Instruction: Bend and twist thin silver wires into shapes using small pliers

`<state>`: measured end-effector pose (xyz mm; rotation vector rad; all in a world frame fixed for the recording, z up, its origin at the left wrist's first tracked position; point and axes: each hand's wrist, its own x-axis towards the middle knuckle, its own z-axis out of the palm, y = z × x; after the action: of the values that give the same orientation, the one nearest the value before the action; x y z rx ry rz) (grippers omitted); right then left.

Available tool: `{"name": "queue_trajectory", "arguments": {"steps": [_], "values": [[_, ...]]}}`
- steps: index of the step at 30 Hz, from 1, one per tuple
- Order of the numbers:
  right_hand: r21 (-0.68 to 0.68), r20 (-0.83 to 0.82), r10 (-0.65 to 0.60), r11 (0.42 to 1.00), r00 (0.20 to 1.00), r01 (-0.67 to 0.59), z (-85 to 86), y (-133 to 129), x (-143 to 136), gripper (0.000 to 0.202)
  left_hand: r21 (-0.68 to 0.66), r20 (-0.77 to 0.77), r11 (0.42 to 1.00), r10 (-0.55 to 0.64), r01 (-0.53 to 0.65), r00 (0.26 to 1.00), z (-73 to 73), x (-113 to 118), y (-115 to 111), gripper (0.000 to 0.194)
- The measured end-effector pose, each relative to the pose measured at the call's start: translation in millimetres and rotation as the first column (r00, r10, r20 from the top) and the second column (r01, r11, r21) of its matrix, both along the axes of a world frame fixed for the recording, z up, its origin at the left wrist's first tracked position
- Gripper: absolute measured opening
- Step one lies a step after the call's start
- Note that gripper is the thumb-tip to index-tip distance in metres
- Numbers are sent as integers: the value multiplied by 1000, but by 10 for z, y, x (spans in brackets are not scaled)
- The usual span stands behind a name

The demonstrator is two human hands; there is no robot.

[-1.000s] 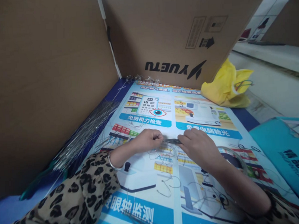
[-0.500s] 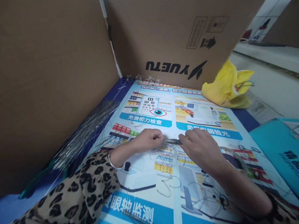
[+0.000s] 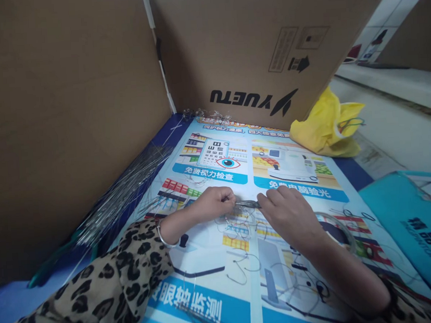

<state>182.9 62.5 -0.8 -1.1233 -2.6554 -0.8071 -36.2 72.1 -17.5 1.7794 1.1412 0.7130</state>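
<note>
My right hand (image 3: 288,215) is closed around a pair of pliers whose slim metal jaws (image 3: 248,204) point left. At the tips of those jaws, my left hand (image 3: 217,203) is pinched shut; whatever lies between its fingers is too small or hidden to make out. Thin wire loops (image 3: 237,228) lie on the printed poster sheet (image 3: 206,258) just under both hands. More bent wire pieces (image 3: 243,268) are scattered nearer to me. The handles of the pliers are mostly covered by my right palm.
A bundle of straight wires (image 3: 126,190) lies at the left along a cardboard wall (image 3: 70,92). Small wire pieces (image 3: 213,116) sit at the back. On the right are a yellow bag (image 3: 325,127), a teal box (image 3: 402,219) and a wire coil (image 3: 349,234).
Both hands stay in nearly the same place, with the pliers still between them. The jaws look slightly turned, and the view has shifted a little.
</note>
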Motion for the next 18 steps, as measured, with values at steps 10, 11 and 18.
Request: {"name": "queue_trajectory", "arguments": {"steps": [10,11,18], "values": [[-26,-44,6,1000,999,-7,-33,10,-7,10,-36,6,999,23,-22,1000,4,7,-6,10],[-27,-47,5,1000,999,-6,-34,12,-7,10,-41,12,999,21,-21,1000,-3,6,-3,10],[-115,-125,-25,993,992,10,-60,34,5,8,-79,37,997,16,-13,999,2,7,20,9]]}}
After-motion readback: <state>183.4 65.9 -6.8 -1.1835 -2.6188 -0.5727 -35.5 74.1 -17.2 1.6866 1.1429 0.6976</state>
